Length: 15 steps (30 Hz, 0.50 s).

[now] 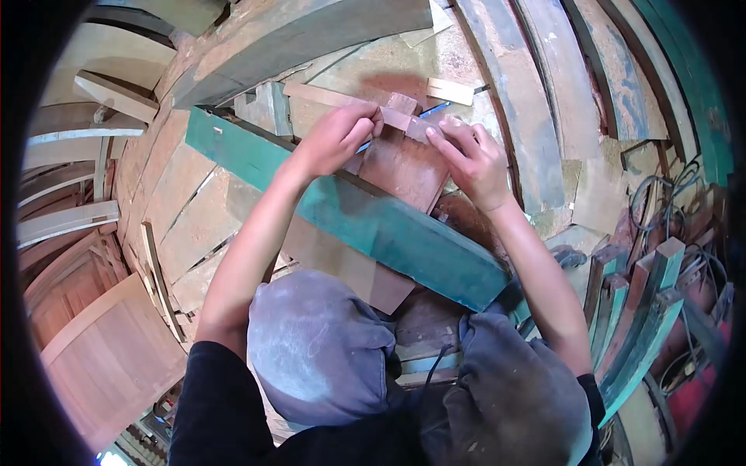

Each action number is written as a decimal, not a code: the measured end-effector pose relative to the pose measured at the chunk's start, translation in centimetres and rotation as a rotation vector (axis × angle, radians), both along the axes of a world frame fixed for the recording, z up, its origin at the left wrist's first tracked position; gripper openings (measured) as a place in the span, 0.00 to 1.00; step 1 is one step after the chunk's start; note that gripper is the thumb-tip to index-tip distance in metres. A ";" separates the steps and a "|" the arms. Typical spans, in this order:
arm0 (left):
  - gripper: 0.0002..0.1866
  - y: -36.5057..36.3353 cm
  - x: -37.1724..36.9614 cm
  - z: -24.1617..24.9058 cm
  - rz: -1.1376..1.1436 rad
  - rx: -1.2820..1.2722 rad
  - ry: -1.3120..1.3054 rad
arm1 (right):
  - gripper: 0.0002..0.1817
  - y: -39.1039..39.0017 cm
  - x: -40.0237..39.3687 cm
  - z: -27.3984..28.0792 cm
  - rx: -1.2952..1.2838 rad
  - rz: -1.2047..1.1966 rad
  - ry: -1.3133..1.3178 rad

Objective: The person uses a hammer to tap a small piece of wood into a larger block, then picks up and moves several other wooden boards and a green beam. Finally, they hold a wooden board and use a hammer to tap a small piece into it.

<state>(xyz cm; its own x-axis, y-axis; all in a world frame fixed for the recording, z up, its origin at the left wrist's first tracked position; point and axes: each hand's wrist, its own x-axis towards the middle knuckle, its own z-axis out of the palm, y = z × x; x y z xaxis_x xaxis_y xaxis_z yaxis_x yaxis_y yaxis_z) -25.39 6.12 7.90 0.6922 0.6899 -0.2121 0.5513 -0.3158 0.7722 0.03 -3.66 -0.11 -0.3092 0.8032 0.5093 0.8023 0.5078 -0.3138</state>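
Note:
A thin, flat brown strip stretches between my two hands, and its far end seems to run on to the left past my fingers. My left hand is closed, pinching the strip. My right hand pinches its other end between thumb and fingers. Below them lies a reddish-brown wooden block, with a small wood piece at its far end. A blue pencil-like stick shows behind the strip, partly hidden. The long green-faced beam lies slantwise between my knees and the block.
A small pale wood block and a notched grey block lie beyond my hands. Curved planks line the far right. Upright green-edged timbers and cables stand right. Wooden panels lean at left.

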 end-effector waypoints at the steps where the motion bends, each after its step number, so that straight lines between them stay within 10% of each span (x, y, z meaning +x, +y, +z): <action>1: 0.09 -0.1 -0.1 -0.1 -0.027 0.036 -0.022 | 0.26 -0.1 0.0 -0.1 0.004 -0.003 -0.011; 5: 0.05 -1.0 0.6 0.6 -0.082 0.261 -0.146 | 0.26 -0.1 -0.2 0.1 -0.015 -0.019 0.041; 11: 0.12 -1.9 2.4 0.3 0.157 -0.248 -0.269 | 0.25 -0.2 -0.1 0.0 -0.011 -0.039 0.042; 15: 0.10 -1.6 3.8 -1.1 0.124 0.055 -0.407 | 0.23 0.2 -0.3 0.0 0.008 -0.055 0.069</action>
